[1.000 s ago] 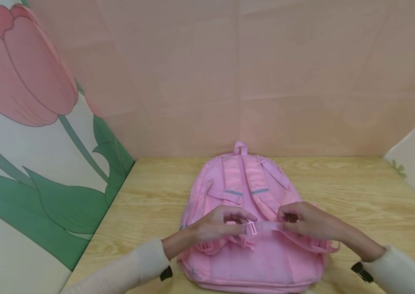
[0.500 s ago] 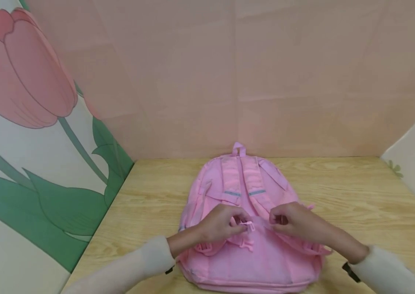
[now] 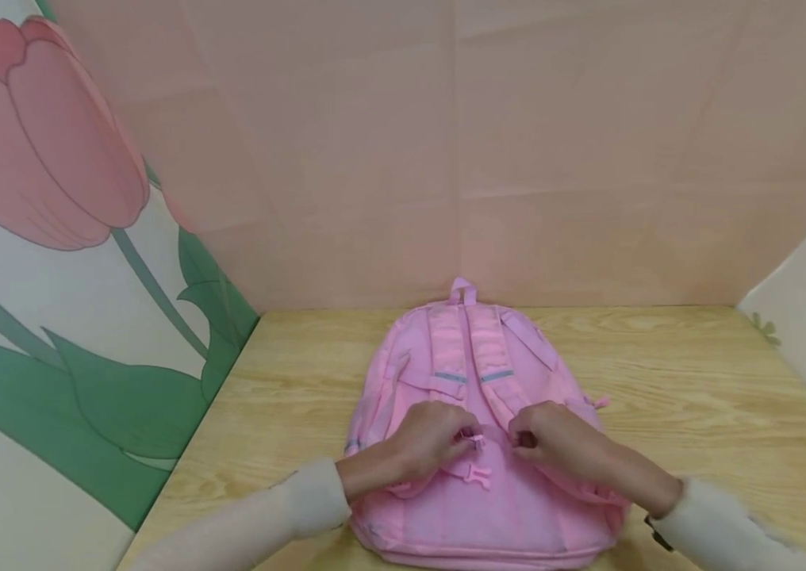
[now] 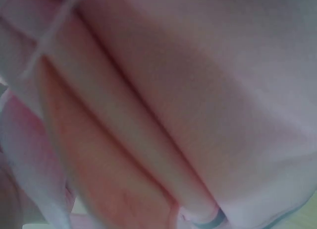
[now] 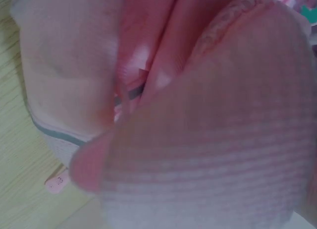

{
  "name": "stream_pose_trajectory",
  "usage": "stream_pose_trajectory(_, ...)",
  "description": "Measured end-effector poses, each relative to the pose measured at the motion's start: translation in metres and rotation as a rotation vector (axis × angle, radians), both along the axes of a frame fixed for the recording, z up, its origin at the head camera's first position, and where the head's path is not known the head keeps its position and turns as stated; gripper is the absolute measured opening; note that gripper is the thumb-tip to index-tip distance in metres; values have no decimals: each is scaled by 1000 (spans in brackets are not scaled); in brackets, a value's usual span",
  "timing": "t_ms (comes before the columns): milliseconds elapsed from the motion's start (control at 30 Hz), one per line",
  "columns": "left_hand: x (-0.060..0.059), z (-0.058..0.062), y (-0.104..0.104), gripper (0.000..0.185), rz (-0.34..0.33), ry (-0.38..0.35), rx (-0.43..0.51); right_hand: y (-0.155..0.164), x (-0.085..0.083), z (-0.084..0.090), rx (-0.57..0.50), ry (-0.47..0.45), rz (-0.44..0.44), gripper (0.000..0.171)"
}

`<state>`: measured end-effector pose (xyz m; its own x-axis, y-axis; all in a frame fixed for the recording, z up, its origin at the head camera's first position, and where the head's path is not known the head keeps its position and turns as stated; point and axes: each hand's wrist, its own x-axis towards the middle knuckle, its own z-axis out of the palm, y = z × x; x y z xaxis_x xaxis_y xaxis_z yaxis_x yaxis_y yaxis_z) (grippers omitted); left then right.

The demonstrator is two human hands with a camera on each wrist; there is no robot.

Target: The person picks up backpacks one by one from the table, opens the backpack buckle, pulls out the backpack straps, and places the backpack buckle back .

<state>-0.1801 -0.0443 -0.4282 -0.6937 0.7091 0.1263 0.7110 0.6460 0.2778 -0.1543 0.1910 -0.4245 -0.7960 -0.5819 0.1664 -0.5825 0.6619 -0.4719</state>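
A pink backpack (image 3: 503, 523) lies on the table with its shoulder straps facing up. Over its middle my left hand (image 3: 427, 440) pinches a small pink plastic buckle (image 3: 477, 439) between thumb and fingers. Just to the right, the curled fingers of my right hand (image 3: 560, 440) hold the strap, which is mostly hidden by the hand. Below the left hand a pronged clip (image 3: 477, 476) hangs loose on the bag's back panel. The left wrist view is filled with blurred close surfaces. In the right wrist view pink shoulder straps (image 5: 168, 45) show beside a pale ribbed surface.
The backpack's top loop (image 3: 463, 290) points to the back edge of the wooden table (image 3: 681, 373). A plain pinkish sheet (image 3: 346, 159) rises behind, and a tulip-printed wall (image 3: 74, 151) stands at the left. A small pink tab (image 3: 600, 402) sticks out at the bag's right.
My right hand has moved left and closer to the left hand. The strap stretched between them a second ago has shortened from view. The left hand keeps the buckle, now turned and mostly covered.
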Motion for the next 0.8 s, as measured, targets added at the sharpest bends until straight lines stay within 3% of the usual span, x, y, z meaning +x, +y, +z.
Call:
stream_pose_trajectory(267, 0, -11, 2, 6, -17, 168, -82, -6, -1, -7, 38, -15, -23, 31)
stream_pose_trajectory(467, 1, -14, 2, 12, -48, 182, -68, -8, 0, -9, 18, -5, 2, 38)
stream_pose_trajectory(800, 1, -14, 1, 10, -105, 306, -103, -10, -3, -13, 48, 41, 32, 42)
